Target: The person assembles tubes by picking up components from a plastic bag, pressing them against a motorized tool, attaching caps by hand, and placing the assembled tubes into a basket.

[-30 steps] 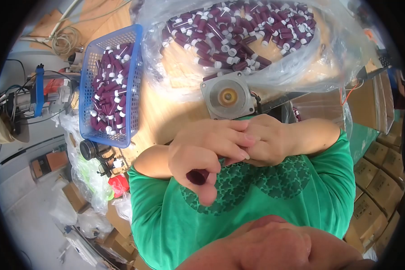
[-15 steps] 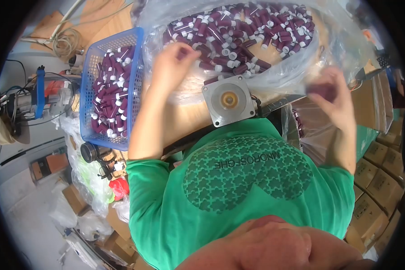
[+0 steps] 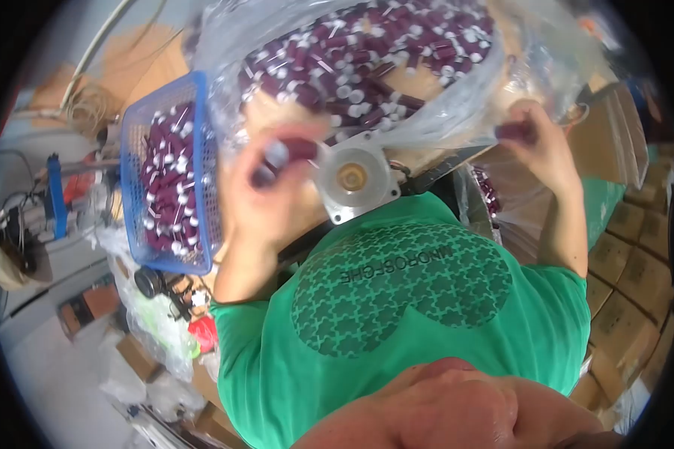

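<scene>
My left hand [image 3: 260, 206] has come down from the pile of tubes [image 3: 367, 56] at upper centre, gripping a blurred, white-ended maroon tube [image 3: 302, 150]. My right hand [image 3: 544, 150], raised at right of frame, pinches a maroon cylinder [image 3: 514, 133]; now both are occupied. Beside my left sits a square metal flange [image 3: 335, 191]; farther left, a blue basket [image 3: 200, 176].

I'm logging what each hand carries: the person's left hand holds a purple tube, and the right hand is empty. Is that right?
Not quite: the right hand is not empty. The head view shows it holding a purple piece. The left hand does hold a purple tube.
</scene>
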`<state>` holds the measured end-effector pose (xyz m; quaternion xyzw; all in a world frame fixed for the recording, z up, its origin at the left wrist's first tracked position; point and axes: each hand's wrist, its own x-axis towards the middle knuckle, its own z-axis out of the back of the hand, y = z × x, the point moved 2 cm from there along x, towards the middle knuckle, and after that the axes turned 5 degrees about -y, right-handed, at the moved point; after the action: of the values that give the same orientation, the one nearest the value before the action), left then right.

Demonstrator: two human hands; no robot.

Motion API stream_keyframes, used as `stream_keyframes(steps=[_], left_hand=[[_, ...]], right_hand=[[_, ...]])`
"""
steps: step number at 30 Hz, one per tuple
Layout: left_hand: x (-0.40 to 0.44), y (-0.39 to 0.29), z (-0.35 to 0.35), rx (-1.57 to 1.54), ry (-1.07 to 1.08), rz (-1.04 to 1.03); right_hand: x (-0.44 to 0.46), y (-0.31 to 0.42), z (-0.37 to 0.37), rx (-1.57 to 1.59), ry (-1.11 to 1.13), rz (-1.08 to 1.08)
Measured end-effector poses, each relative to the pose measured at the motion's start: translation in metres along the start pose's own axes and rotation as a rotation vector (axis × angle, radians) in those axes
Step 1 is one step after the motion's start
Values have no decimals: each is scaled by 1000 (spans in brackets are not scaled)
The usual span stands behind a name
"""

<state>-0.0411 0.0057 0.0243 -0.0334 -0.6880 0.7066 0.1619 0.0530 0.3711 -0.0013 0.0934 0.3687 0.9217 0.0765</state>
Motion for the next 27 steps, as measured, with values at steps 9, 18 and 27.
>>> stream_keyframes(steps=[9,18,27], left_hand=[[-18,-8,-21,373,298,-179],[-25,-5,-29,302,175,-127],[-22,19,11,-315,-159,-51]], right_hand=[[3,-7,20,-335,194,-12],[100,-25,-165,-401,145,284],[28,118,-111,844,164,396]])
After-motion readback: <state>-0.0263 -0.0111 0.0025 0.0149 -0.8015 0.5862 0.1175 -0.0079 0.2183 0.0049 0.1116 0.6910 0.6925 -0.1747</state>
